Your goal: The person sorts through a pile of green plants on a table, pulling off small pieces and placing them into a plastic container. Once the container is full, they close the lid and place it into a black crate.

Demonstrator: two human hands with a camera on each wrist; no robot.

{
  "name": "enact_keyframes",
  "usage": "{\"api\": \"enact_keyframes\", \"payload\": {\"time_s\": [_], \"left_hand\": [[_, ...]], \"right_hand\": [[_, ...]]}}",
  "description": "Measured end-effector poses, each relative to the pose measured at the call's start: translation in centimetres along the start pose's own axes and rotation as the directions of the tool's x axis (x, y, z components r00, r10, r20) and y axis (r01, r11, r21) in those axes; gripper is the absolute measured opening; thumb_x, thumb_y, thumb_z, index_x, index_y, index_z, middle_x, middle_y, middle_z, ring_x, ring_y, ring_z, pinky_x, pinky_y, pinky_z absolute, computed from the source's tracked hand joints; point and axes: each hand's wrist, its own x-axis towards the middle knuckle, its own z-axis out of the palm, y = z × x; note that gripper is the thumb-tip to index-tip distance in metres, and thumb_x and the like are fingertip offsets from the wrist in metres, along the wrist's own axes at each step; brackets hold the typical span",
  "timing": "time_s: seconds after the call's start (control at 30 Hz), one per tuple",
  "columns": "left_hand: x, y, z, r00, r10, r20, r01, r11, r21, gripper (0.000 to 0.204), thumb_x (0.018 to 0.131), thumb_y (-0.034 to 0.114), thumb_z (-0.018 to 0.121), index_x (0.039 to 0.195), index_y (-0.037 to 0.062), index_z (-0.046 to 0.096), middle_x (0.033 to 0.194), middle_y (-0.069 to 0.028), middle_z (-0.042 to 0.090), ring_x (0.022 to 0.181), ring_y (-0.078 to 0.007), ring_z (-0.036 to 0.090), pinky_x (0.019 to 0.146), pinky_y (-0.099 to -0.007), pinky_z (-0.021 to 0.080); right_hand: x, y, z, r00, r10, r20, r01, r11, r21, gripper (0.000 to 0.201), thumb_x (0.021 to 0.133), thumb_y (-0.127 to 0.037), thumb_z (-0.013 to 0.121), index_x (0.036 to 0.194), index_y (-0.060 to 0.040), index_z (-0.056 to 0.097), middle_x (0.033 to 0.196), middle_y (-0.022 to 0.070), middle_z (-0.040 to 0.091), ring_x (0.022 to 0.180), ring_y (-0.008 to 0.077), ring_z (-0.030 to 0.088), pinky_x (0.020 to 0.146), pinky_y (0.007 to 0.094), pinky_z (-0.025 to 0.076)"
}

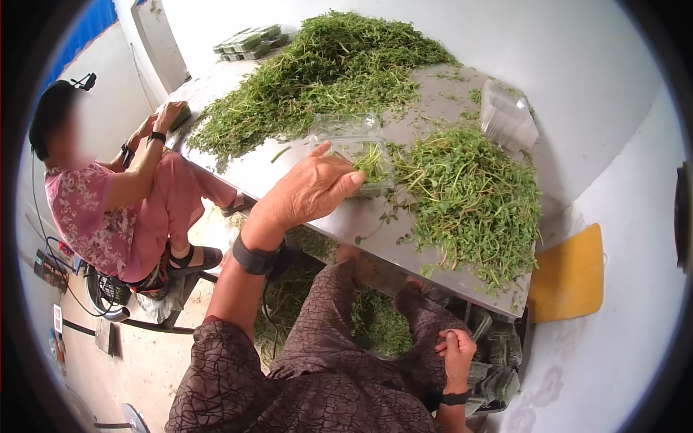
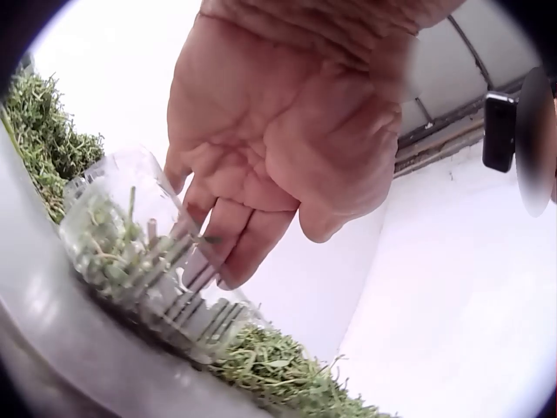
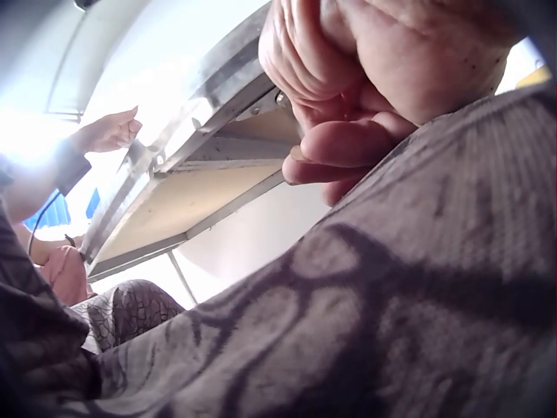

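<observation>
In the head view my left hand (image 1: 310,189) is over the near edge of the table, in front of a clear plastic clamshell box (image 1: 386,177). Cut green stems (image 1: 372,162) lie inside this box, and its lid (image 1: 346,126) stands raised at the back. From the left wrist, the palm (image 2: 278,139) shows bare with fairly straight fingers; their tips overlap the ribbed box (image 2: 122,174). My right hand (image 1: 456,352) rests on my thigh, its fingers loosely bent with nothing in them, as the right wrist view also shows.
A heap of leafy greens (image 1: 480,206) lies right of the box, and a larger pile (image 1: 325,79) behind. Nested clear boxes (image 1: 509,115) stand at back right, packed boxes (image 1: 249,42) at back left. Another person (image 1: 108,209) sits left. A yellow board (image 1: 570,274) leans by the wall.
</observation>
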Motion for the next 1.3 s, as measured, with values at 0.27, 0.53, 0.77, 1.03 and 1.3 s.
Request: {"api": "enact_keyframes", "payload": {"time_s": [0.27, 0.53, 0.77, 1.03, 1.3], "left_hand": [[1.1, 1.4, 1.5, 0.99, 0.137, -0.032, -0.136, 0.99, 0.026, 0.054, 0.1, 0.044, 0.03, 0.117, 0.0035, 0.062, 0.119, -0.0147, 0.061, 0.125, -0.0319, 0.045, 0.114, -0.0495, 0.019], [1.6, 1.1, 2.3, 0.999, -0.002, 0.054, -0.003, 0.997, 0.083, 0.058, 0.101, 0.045, 0.025, 0.119, 0.0021, 0.059, 0.128, -0.0153, 0.054, 0.128, -0.0311, 0.041, 0.115, -0.0482, 0.014], [0.1, 0.8, 1.9, 0.969, -0.042, -0.245, 0.006, 0.989, -0.146, 0.057, 0.099, 0.045, 0.027, 0.121, 0.0024, 0.057, 0.135, -0.0178, 0.048, 0.132, -0.03, 0.038, 0.116, -0.0459, 0.011], [-6.1, -1.0, 2.3, 0.734, -0.041, -0.678, -0.051, 0.992, -0.116, 0.035, 0.095, 0.026, 0.044, 0.114, 0.0012, 0.059, 0.128, -0.0171, 0.054, 0.125, -0.0336, 0.046, 0.103, -0.0432, 0.037], [-6.3, -5.3, 3.3, 0.674, -0.124, -0.728, 0.044, 0.991, -0.127, 0.024, 0.092, 0.012, 0.051, 0.111, 0.0006, 0.058, 0.12, -0.0162, 0.058, 0.113, -0.0311, 0.055, 0.094, -0.0384, 0.044]], "right_hand": [[0.0, 0.1, 0.1, 1.0, -0.011, -0.002, 0.011, 1.0, -0.021, 0.015, 0.092, -0.006, 0.052, 0.09, 0.0035, 0.064, 0.081, 0.007, 0.066, 0.056, 0.0098, 0.06, 0.046, 0.0206, 0.045], [0.0, 0.3, 0.1, 1.0, -0.02, -0.003, 0.02, 0.999, -0.03, 0.015, 0.091, -0.005, 0.051, 0.09, 0.0042, 0.063, 0.082, 0.0087, 0.066, 0.056, 0.0109, 0.06, 0.046, 0.0208, 0.045], [-0.1, 0.4, -0.1, 1.0, -0.022, -0.003, 0.022, 0.999, -0.042, 0.014, 0.091, -0.004, 0.051, 0.091, 0.0043, 0.063, 0.083, 0.0093, 0.067, 0.057, 0.0114, 0.061, 0.047, 0.0213, 0.046], [0.0, 0.4, 0.1, 1.0, -0.023, 0.005, 0.023, 0.997, -0.069, 0.015, 0.091, -0.006, 0.052, 0.091, 0.0031, 0.063, 0.084, 0.0087, 0.067, 0.056, 0.0106, 0.06, 0.047, 0.0213, 0.045], [0.1, 1.0, 0.4, 0.999, -0.028, 0.036, 0.035, 0.972, -0.234, 0.015, 0.091, -0.008, 0.054, 0.091, 0.0031, 0.064, 0.083, 0.0072, 0.067, 0.059, 0.0105, 0.062, 0.049, 0.0219, 0.047]]}}
